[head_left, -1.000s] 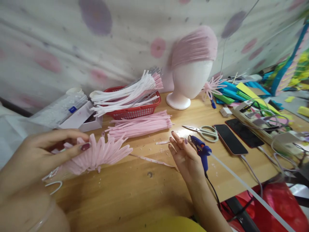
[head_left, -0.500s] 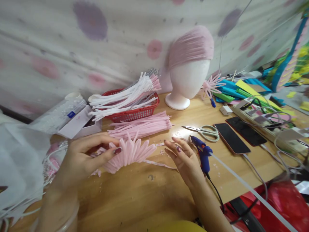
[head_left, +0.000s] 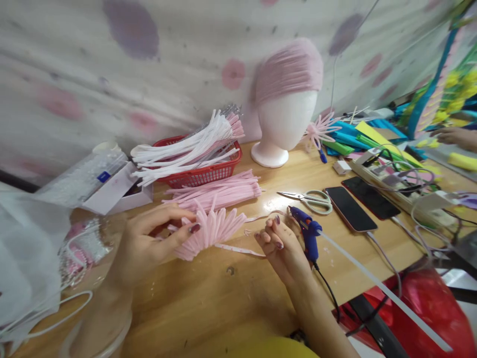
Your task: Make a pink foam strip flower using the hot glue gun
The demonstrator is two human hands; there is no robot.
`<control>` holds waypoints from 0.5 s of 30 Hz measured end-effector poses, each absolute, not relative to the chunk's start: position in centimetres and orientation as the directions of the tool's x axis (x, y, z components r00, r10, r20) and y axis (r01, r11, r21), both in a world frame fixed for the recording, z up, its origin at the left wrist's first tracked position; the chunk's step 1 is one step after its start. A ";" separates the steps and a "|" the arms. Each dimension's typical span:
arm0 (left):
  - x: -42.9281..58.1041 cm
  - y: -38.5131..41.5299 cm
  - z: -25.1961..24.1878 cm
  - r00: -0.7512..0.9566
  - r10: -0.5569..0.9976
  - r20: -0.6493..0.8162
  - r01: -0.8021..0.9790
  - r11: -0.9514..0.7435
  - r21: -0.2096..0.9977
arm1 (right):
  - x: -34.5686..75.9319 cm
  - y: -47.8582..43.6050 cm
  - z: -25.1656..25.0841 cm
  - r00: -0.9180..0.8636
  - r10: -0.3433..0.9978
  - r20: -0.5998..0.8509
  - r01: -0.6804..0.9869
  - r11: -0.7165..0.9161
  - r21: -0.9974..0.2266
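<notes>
My left hand (head_left: 156, 238) is closed on a fan of pink pipe-cleaner loops (head_left: 208, 228), pinching it at its left end between thumb and fingers. The loops are held just over the wooden table. To their right, my right hand (head_left: 281, 246) is raised with its fingers curled in against the thumb; whether anything small is between them I cannot make out. A blue glue gun (head_left: 307, 231) with a long glue stick (head_left: 383, 288) lies just beyond my right hand. A measuring tape (head_left: 238, 249) runs under the loops towards that hand.
Behind lie a pink pipe-cleaner bundle (head_left: 223, 191) and a red basket (head_left: 208, 175) of white and pink ones. A foam head (head_left: 285, 122) stands at the back. Scissors (head_left: 313, 200), phones (head_left: 350, 209) and a power strip (head_left: 398, 184) lie right. Another person's hand (head_left: 456, 137) shows far right.
My right hand's spread fingers have curled together. My left hand and the pink loops have shifted slightly right. Another person's hand has come into view at far right.
</notes>
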State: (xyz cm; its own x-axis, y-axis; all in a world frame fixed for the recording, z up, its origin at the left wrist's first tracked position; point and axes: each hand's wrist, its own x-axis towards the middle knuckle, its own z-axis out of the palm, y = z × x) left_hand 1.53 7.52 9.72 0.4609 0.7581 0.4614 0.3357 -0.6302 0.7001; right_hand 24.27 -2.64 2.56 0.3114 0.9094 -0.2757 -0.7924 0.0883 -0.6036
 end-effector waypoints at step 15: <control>3.8 6.0 10.0 0.477 0.759 0.444 0.271 -0.607 0.747 | 23.7 -4.9 3.7 0.208 0.964 -0.165 -0.876 0.109 -0.469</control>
